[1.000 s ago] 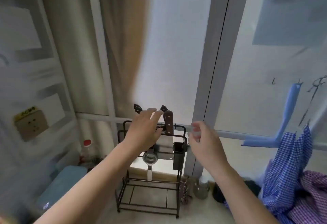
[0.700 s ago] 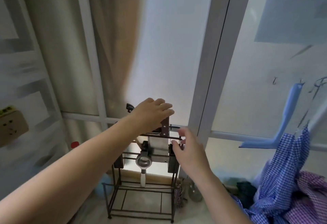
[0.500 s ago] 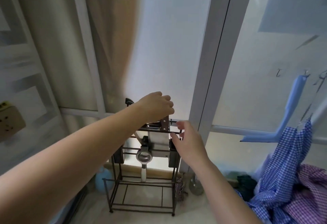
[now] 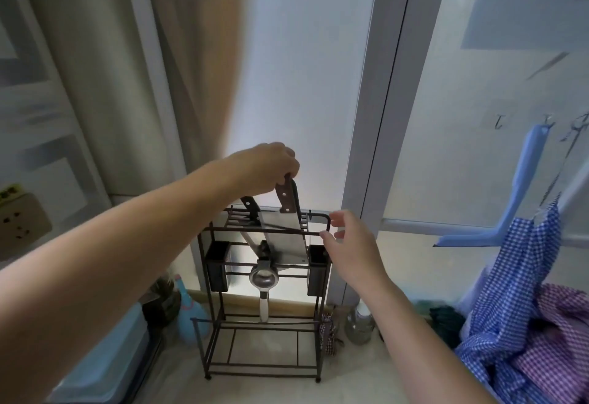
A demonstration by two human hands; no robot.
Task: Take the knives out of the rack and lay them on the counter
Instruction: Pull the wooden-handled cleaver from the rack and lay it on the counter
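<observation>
1. Left hand is clamped on the top of the cleaver handle; the blade sits partly inside the rack, handle up.
2. A second knife stands in the slot just left of the cleaver, untouched.
3. Right hand is spread, fingers loose, touching or just beside the rack's right top corner; contact cannot be confirmed.
4. Recommendation: steady the rack and draw the cleaver straight up along the slot until the blade clears the top rail.
5. Cleaver's long axis is near vertical, slightly tilted; blade points down.
</observation>
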